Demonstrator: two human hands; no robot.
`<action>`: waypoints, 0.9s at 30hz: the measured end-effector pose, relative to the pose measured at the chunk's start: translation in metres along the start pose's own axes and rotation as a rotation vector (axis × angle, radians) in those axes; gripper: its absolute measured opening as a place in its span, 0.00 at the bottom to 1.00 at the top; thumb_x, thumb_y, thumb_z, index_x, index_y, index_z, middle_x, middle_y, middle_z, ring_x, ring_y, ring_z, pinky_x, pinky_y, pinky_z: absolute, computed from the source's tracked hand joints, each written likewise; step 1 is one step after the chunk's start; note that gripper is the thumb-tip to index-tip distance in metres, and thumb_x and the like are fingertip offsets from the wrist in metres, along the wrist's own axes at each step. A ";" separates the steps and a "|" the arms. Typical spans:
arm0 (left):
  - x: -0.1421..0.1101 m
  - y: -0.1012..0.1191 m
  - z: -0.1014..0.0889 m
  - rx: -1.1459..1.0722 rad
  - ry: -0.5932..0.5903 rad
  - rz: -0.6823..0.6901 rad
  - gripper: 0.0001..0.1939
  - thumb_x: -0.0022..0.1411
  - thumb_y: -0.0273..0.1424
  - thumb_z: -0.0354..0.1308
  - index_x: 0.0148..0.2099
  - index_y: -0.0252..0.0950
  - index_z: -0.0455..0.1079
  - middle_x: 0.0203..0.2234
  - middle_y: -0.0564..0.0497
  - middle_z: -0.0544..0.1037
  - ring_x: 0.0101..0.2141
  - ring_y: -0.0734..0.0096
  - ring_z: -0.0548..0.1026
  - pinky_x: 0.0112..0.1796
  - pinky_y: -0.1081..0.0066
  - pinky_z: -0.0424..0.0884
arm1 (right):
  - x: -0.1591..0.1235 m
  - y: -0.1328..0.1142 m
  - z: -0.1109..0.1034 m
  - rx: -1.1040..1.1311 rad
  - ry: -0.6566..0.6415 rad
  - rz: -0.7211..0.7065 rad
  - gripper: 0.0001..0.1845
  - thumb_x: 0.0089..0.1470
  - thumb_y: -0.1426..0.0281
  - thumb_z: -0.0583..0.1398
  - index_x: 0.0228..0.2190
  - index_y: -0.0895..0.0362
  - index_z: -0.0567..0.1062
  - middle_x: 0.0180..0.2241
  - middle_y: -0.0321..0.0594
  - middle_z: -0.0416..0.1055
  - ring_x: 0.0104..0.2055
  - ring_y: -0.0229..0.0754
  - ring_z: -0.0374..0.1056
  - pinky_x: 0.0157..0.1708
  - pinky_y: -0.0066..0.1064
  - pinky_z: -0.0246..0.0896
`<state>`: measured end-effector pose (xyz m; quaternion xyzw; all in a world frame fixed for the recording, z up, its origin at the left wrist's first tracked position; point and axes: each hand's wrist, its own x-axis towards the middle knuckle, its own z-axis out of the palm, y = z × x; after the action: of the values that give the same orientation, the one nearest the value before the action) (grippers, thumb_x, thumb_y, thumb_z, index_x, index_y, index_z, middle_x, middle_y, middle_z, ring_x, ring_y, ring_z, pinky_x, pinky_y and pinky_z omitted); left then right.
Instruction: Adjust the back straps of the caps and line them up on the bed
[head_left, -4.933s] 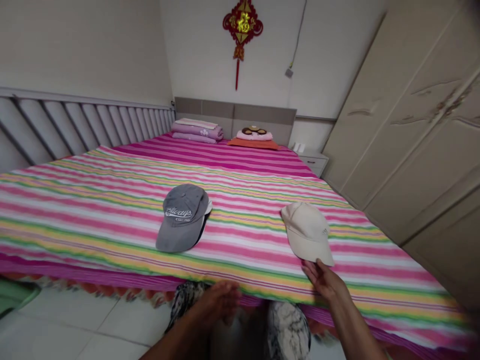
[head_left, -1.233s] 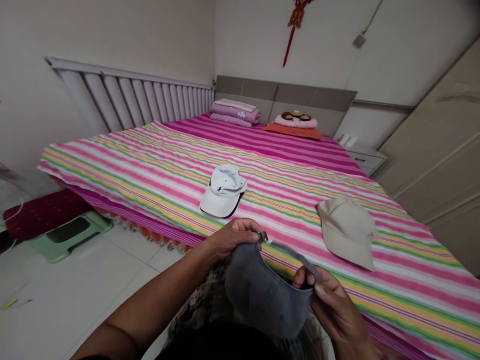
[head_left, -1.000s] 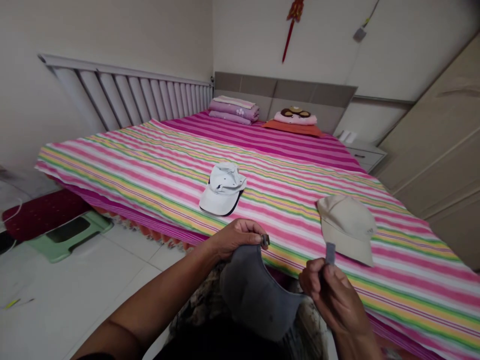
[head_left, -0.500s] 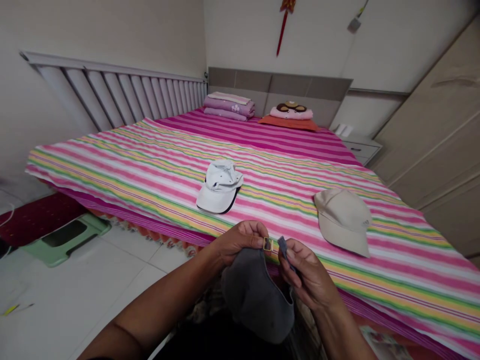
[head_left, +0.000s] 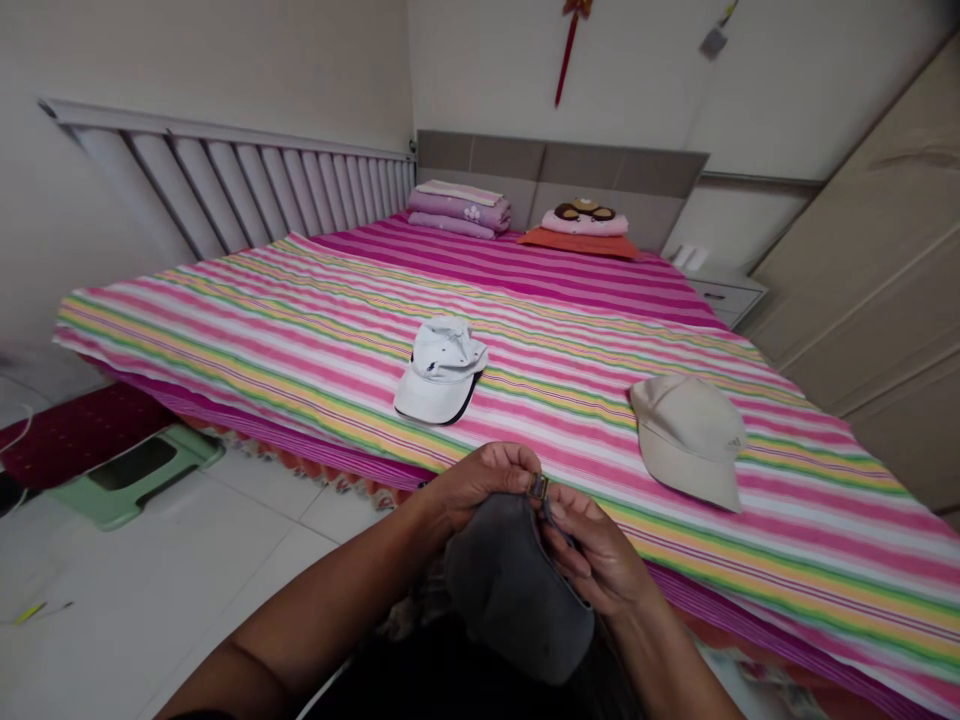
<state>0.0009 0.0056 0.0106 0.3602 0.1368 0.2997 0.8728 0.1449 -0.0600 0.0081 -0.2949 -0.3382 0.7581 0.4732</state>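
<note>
A dark grey cap (head_left: 510,590) hangs below my two hands, close to my body at the near side of the bed. My left hand (head_left: 487,487) is closed, pinching the cap's back edge beside a small metal buckle (head_left: 538,486). Right against the buckle, my right hand (head_left: 592,545) grips the cap's loose strap, its end up at the buckle. Whether the strap's tip has passed through the buckle is hidden by my fingers. Beyond my hands a white cap (head_left: 441,370) and a beige cap (head_left: 688,440) lie on the striped sheet.
The bed (head_left: 300,340) fills the middle, with folded purple bedding (head_left: 457,212) and a pink pillow (head_left: 585,222) at its head. A white railing (head_left: 247,190) runs along the left. On the tiled floor stands a green stool (head_left: 142,475); a nightstand (head_left: 724,297) is at the far right.
My right hand has moved left, bringing the strap end from a small gap away up to the buckle. My left hand keeps its pinch on the cap.
</note>
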 end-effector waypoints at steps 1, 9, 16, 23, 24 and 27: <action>0.000 0.000 0.000 0.001 0.004 0.000 0.13 0.39 0.29 0.68 0.28 0.28 0.69 0.19 0.50 0.74 0.19 0.79 0.71 0.23 0.80 0.63 | 0.000 0.000 0.000 -0.007 0.004 0.012 0.10 0.46 0.66 0.62 0.26 0.61 0.70 0.09 0.25 0.55 0.09 0.23 0.36 0.11 0.19 0.31; -0.003 0.001 0.000 0.035 0.048 -0.008 0.14 0.38 0.29 0.68 0.28 0.27 0.71 0.20 0.51 0.74 0.20 0.80 0.70 0.24 0.80 0.64 | 0.002 -0.002 -0.002 -0.075 0.071 -0.015 0.12 0.43 0.65 0.64 0.22 0.59 0.67 0.09 0.25 0.56 0.09 0.23 0.37 0.12 0.20 0.31; -0.004 0.002 0.000 0.056 0.087 -0.013 0.14 0.37 0.29 0.69 0.27 0.28 0.71 0.20 0.50 0.74 0.19 0.79 0.70 0.23 0.80 0.64 | 0.004 -0.006 -0.004 -0.245 0.124 -0.091 0.11 0.44 0.65 0.63 0.22 0.60 0.70 0.11 0.28 0.61 0.10 0.24 0.41 0.12 0.22 0.29; -0.004 0.001 0.001 0.108 0.119 0.020 0.13 0.38 0.28 0.68 0.28 0.27 0.71 0.20 0.50 0.74 0.21 0.79 0.71 0.25 0.80 0.64 | 0.004 -0.009 -0.005 -0.315 0.124 -0.132 0.11 0.46 0.65 0.62 0.23 0.60 0.70 0.13 0.30 0.63 0.11 0.24 0.42 0.13 0.22 0.28; -0.004 0.001 0.001 0.120 0.122 0.021 0.13 0.39 0.28 0.68 0.28 0.27 0.71 0.20 0.50 0.74 0.21 0.80 0.70 0.24 0.80 0.64 | 0.004 -0.010 -0.004 -0.315 0.128 -0.137 0.10 0.46 0.65 0.62 0.24 0.60 0.69 0.14 0.30 0.63 0.11 0.24 0.42 0.13 0.22 0.29; -0.005 0.001 -0.001 0.125 0.126 0.001 0.13 0.38 0.28 0.68 0.28 0.28 0.71 0.20 0.50 0.74 0.21 0.80 0.70 0.24 0.80 0.63 | 0.002 -0.012 0.000 -0.272 0.138 -0.158 0.09 0.44 0.67 0.62 0.27 0.59 0.68 0.17 0.28 0.60 0.13 0.25 0.43 0.13 0.21 0.31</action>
<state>-0.0040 0.0033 0.0105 0.3946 0.2095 0.3130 0.8381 0.1501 -0.0539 0.0178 -0.3799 -0.4266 0.6437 0.5093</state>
